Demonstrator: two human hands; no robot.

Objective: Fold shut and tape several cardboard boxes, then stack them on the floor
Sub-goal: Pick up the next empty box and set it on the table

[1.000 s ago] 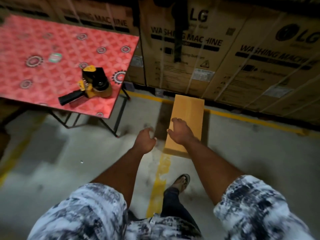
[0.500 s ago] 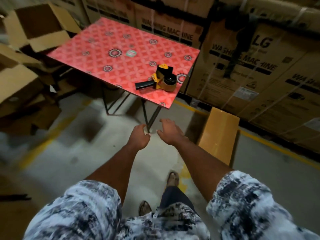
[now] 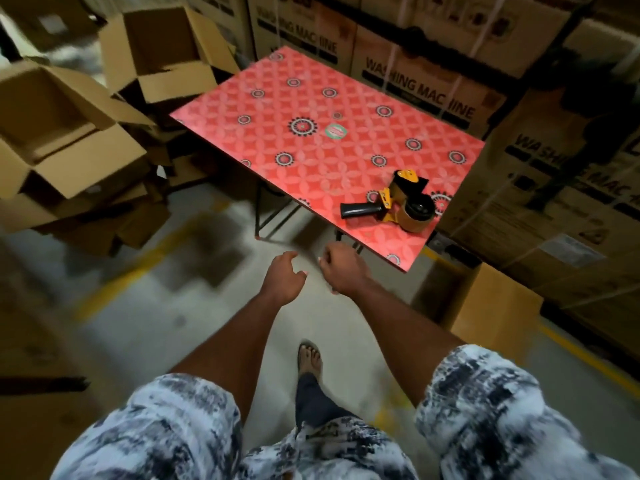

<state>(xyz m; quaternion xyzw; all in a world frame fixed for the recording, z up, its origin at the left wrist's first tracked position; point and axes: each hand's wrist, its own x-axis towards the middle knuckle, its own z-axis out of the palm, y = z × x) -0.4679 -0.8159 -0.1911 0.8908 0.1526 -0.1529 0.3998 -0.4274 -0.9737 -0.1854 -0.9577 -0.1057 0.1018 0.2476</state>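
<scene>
Swung away from the closed cardboard box, now on the floor at right, left hand and right hand hang loosely curled, empty. Blurred open-flapped cartons pile left; tape dispenser lies on the patterned table.

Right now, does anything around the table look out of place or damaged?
The open cardboard boxes left of the red table lie in a tilted, jumbled heap, flaps splayed. The tape dispenser lies on its side near the table's near edge, fully on it. No tear or spill shows.
</scene>
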